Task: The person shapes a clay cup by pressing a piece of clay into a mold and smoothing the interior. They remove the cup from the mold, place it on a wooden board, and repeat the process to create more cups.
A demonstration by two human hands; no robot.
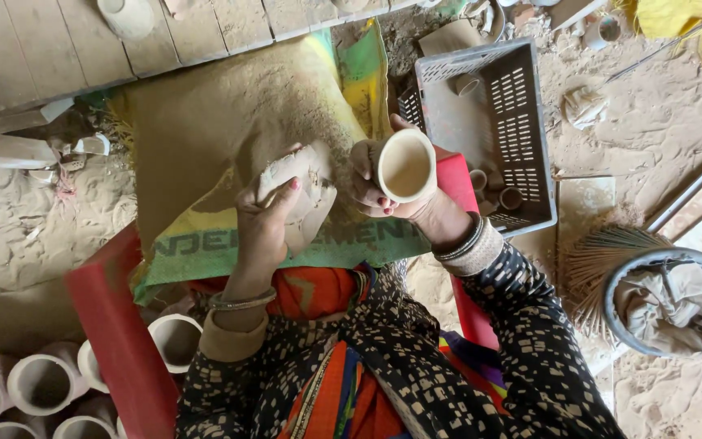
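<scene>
My right hand (371, 189) grips a small pale clay cup (405, 167), its open mouth turned up toward the camera. My left hand (263, 223) holds a dusty, crumpled piece of cloth (306, 191) just left of the cup, not touching it. Both hands hover over a dust-covered woven sack (205, 138) spread across my lap and a red stool (107, 317). Bangles circle both wrists.
A grey plastic crate (522, 122) with a few small clay cups stands to the right. Several larger clay cups (42, 382) lie at lower left. A grey bucket (668, 305) with cloth and a broom of sticks (603, 260) sit at right. Sandy floor all around.
</scene>
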